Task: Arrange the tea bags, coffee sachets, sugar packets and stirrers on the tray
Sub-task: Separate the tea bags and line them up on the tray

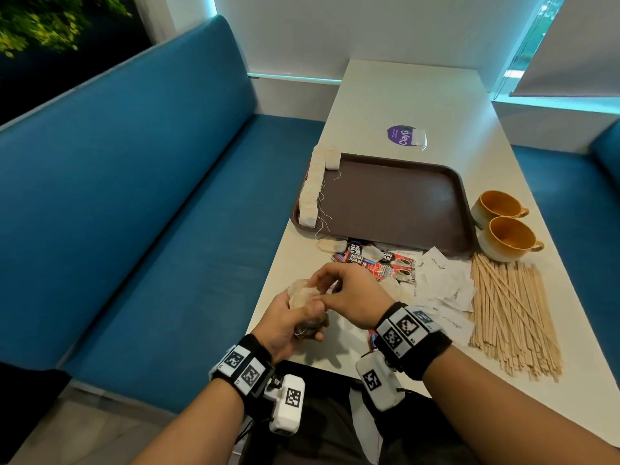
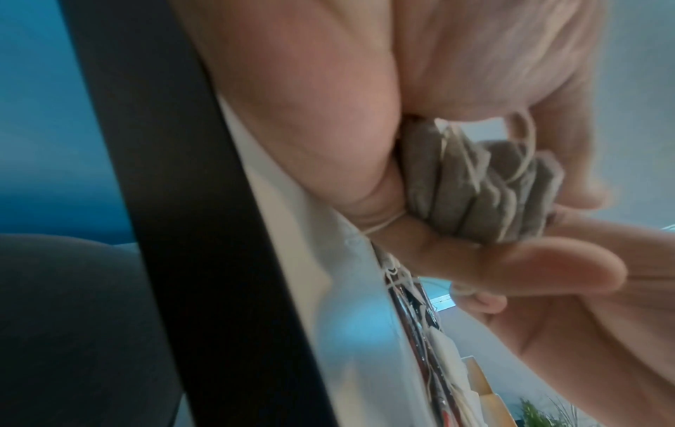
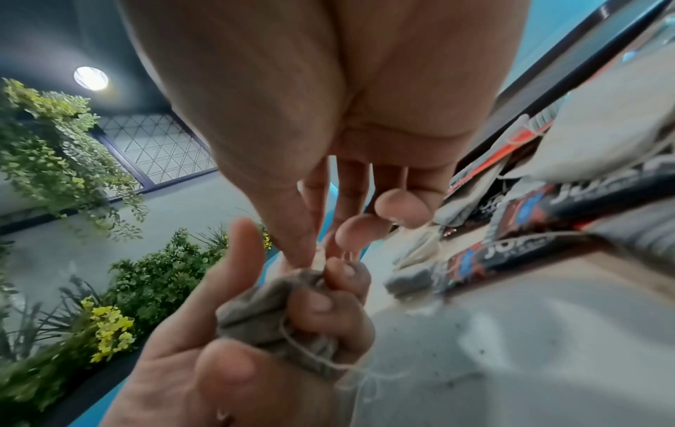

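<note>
The left hand [image 1: 285, 322] has its grip clamped on a bunch of tea bags [image 1: 303, 297] above the bench's [image 1: 402, 95] near left edge; the right hand [image 1: 349, 297] pinches the topmost bag, with the tray [image 1: 396, 199] farther off

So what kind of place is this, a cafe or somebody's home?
Most likely a cafe or canteen booth. A blue bench seat runs along a long white table that holds a brown serving tray, bulk wooden stirrers and two mugs.
</note>
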Tool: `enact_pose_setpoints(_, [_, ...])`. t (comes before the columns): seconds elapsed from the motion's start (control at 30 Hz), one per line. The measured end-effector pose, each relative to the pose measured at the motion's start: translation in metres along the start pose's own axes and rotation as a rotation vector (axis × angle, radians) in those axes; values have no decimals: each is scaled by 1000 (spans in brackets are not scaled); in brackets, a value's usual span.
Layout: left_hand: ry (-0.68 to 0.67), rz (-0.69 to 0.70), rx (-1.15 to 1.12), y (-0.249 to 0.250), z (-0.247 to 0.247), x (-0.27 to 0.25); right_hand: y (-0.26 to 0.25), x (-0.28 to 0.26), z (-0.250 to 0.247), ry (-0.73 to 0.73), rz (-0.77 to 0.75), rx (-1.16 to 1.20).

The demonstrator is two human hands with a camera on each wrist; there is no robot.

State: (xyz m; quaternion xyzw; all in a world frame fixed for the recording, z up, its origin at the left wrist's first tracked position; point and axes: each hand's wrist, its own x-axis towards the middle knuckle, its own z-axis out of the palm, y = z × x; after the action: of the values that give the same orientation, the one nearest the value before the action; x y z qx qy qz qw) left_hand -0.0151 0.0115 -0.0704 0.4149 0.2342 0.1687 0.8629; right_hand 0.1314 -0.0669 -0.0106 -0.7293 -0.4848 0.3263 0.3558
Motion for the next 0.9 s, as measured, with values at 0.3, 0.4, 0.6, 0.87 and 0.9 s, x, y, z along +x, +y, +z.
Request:
enact_pose_setpoints(0.3, [-20, 60, -67, -2, -6, 2, 30, -19, -79, 386, 168, -85])
enact_pose_setpoints(0.4, [-14, 54, -58, -3, -7, 4, 48, -30, -99, 369, 262, -188])
enact_pose_setpoints(0.6, [-7, 43, -43, -6, -7, 7, 67, -36, -81, 273, 409, -288])
enact_pose_setpoints(0.87, [-16, 49, -48, -4, -4, 4, 69, -32, -61, 300, 429, -306])
enact_pose_setpoints(0.9, [-14, 49, -46, -3, -4, 3, 68, -31, -61, 308, 426, -270])
